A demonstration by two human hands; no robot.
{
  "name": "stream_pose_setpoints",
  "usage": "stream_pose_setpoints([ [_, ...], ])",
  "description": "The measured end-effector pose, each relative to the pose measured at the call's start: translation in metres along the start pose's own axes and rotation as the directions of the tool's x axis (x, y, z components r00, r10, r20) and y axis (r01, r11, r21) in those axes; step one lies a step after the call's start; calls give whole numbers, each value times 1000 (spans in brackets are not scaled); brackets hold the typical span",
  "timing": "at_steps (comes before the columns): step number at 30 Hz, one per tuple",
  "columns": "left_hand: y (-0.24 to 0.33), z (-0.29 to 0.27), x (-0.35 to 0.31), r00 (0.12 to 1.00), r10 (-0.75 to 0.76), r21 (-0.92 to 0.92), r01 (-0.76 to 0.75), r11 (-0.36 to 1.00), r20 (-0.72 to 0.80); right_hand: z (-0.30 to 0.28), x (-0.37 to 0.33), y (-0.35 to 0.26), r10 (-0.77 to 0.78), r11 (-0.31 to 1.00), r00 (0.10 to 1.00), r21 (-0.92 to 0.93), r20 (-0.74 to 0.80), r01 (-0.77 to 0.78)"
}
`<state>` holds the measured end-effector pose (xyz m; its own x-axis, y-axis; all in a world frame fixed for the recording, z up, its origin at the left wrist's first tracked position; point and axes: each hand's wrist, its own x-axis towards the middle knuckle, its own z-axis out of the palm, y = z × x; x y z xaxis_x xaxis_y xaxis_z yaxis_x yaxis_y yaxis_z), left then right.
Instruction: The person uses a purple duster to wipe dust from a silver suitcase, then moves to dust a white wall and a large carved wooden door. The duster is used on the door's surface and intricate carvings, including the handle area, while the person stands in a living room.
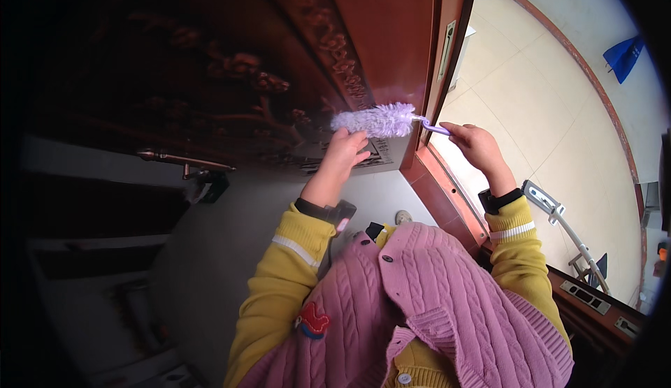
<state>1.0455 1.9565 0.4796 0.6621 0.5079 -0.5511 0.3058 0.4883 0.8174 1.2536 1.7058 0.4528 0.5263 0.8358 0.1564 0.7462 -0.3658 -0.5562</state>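
A fluffy lilac duster (381,120) lies level against the carved dark red-brown wooden door (391,46). Its thin purple handle ends in my right hand (477,149), whose fingers are closed around it beside the door's edge. Just below the duster's left end is my left hand (342,152), with fingers apart and the fingertips at the fluffy fibres. Whether they press on the fibres or the door behind cannot be made out. Raised flower carvings cover the door panel to the left of the duster.
A door handle (185,159) juts out at the lower left. The door's edge carries a metal lock plate (446,51). Beyond the threshold (454,196) lies a tiled floor (538,101), with a flat-headed mop (552,203) at the right. Blue cloth (624,58) hangs on the far wall.
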Motion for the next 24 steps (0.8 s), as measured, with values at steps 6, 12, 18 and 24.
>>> stream_pose_setpoints([
  [6, -42, -4, 15, 986, -137, 84, 145, 986, -94, 61, -16, 22, 237, 910, 966, -372, 102, -184],
  [12, -63, -10, 25, 981, -170, 82, 178, 981, -93, 81, -24, 34, 399, 836, 897, -477, 190, -271],
  [18, -72, -12, 30, 977, -182, 57, 189, 980, -108, 61, -31, 32, 309, 895, 935, -384, 173, -225],
  [24, -77, -6, 32, 979, -176, 65, 184, 981, -101, 66, -26, 24, 303, 926, 946, -272, 118, -263],
])
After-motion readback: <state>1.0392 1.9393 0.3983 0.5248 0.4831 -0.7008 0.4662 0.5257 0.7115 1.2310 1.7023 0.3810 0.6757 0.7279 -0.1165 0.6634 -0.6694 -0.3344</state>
